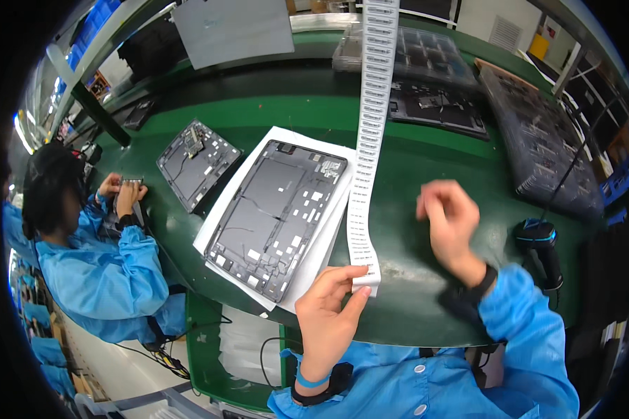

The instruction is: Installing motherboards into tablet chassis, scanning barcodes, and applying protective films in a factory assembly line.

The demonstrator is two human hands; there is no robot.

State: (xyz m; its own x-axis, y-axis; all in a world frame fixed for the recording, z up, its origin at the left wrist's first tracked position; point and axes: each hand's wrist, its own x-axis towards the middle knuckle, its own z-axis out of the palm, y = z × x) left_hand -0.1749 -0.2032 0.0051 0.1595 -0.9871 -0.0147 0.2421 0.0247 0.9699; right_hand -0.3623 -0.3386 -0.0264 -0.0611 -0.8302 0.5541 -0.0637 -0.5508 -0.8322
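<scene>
Here, label strip (pixel 367 140) end pinched by left hand (pixel 328 307), right hand (pixel 451 220) raised apart

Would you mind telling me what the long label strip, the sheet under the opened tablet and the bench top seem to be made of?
The label strip looks like thin matte paper: it hangs limp and curves where the left hand pinches it. The white sheet seems paper or thin foam; hard to say. The bench top looks like a green rubbery mat with a dull sheen.

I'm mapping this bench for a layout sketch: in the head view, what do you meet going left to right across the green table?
Co-worker's hands → small open tablet → large open tablet → label strip → right hand → barcode scanner.
</scene>
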